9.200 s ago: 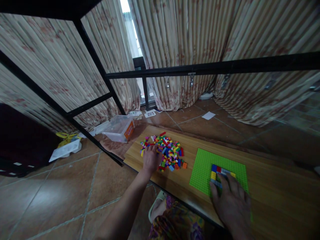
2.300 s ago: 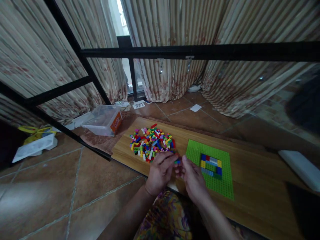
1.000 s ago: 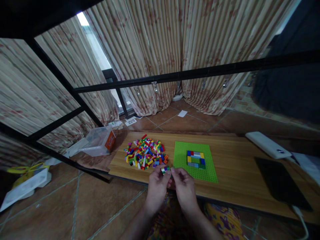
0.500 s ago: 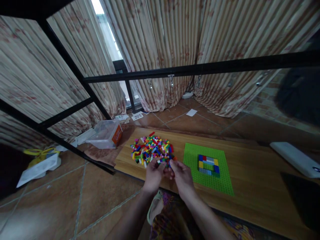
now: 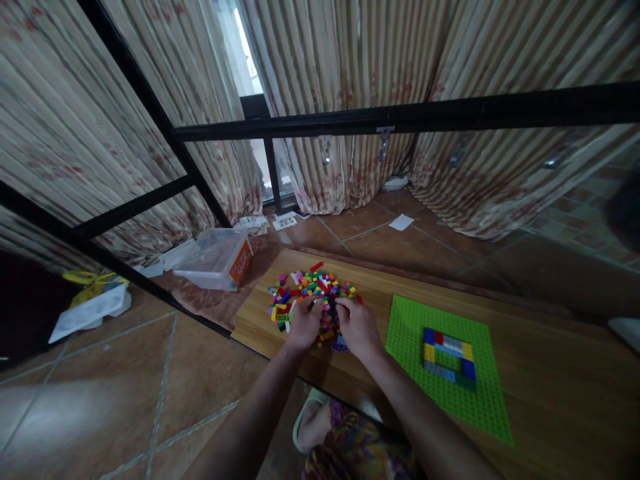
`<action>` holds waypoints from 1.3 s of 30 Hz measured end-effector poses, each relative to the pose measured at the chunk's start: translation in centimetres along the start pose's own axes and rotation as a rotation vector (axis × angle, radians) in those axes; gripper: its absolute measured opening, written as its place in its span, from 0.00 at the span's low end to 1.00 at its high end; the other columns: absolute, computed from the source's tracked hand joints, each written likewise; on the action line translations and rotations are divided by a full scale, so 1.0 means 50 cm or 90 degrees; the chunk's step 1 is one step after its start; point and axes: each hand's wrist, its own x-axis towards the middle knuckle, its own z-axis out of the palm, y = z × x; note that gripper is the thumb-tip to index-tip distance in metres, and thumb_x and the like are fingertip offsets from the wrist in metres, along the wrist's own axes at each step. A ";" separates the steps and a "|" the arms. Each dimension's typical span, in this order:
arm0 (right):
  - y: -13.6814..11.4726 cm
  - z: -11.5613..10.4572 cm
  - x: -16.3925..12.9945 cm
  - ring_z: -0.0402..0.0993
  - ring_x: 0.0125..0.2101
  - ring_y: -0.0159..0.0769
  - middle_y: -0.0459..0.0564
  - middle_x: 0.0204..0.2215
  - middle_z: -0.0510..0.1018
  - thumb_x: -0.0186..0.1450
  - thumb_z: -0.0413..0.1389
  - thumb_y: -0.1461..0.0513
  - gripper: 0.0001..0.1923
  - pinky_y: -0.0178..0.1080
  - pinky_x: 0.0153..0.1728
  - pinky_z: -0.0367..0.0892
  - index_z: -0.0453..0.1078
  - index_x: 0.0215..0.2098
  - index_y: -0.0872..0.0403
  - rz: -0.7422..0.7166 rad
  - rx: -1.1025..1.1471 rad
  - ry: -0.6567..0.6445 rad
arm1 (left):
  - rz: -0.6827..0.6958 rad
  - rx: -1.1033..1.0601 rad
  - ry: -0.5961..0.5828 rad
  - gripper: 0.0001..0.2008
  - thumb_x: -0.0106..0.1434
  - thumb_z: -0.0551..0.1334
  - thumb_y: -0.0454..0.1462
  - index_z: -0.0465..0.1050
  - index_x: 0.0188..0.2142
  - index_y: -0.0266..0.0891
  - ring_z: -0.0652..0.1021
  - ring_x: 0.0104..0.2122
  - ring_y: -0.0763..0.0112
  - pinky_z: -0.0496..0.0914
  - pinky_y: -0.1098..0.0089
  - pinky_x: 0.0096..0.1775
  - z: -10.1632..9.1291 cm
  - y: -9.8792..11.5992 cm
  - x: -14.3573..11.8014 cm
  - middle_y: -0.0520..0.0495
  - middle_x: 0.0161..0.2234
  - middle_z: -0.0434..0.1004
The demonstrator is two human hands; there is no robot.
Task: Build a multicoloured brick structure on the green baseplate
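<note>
The orange label (image 5: 241, 264) on the clear box (image 5: 207, 259), far left, bears lettering too blurred to read. Small many-coloured loose bricks (image 5: 320, 287) lie heaped on the left of the wooden table (image 5: 555, 373); your left hand (image 5: 306, 324) and right hand (image 5: 357, 327) curl over them, their grip indiscernible. To the right, a hollow rectangle (image 5: 439, 371), blue, red, yellow and grey, sits on your green baseplate (image 5: 405, 353).
</note>
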 end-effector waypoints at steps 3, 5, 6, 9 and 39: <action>0.000 -0.005 0.004 0.76 0.33 0.38 0.50 0.34 0.82 0.65 0.50 0.59 0.14 0.39 0.38 0.67 0.78 0.41 0.49 0.029 0.093 0.017 | 0.017 0.037 -0.023 0.16 0.55 0.65 0.46 0.73 0.36 0.36 0.70 0.19 0.76 0.60 0.77 0.20 -0.001 0.005 0.001 0.54 0.22 0.71; -0.002 -0.010 0.010 0.76 0.34 0.38 0.49 0.35 0.82 0.64 0.52 0.57 0.14 0.39 0.38 0.67 0.78 0.40 0.49 0.043 0.159 0.024 | 0.027 0.063 -0.035 0.17 0.55 0.64 0.47 0.74 0.36 0.37 0.69 0.20 0.77 0.59 0.77 0.21 0.001 0.008 0.002 0.54 0.23 0.71; -0.002 -0.012 0.014 0.76 0.34 0.38 0.49 0.35 0.82 0.63 0.53 0.56 0.14 0.39 0.38 0.67 0.78 0.40 0.49 0.051 0.189 0.024 | 0.031 0.075 -0.040 0.17 0.55 0.64 0.47 0.75 0.36 0.37 0.69 0.20 0.77 0.59 0.77 0.22 0.002 0.010 0.003 0.54 0.23 0.71; -0.002 -0.014 0.025 0.76 0.34 0.37 0.49 0.35 0.82 0.62 0.54 0.54 0.15 0.38 0.38 0.67 0.78 0.41 0.50 0.077 0.271 0.014 | 0.043 0.098 -0.054 0.17 0.55 0.64 0.47 0.76 0.37 0.37 0.68 0.21 0.77 0.60 0.76 0.24 0.009 0.015 0.004 0.55 0.22 0.69; -0.025 -0.016 -0.046 0.76 0.29 0.36 0.49 0.30 0.81 0.51 0.64 0.47 0.22 0.39 0.31 0.71 0.78 0.35 0.54 0.222 0.649 0.015 | -0.032 -0.187 -0.134 0.20 0.42 0.76 0.42 0.78 0.31 0.31 0.77 0.25 0.72 0.74 0.68 0.34 0.015 0.032 -0.079 0.46 0.26 0.79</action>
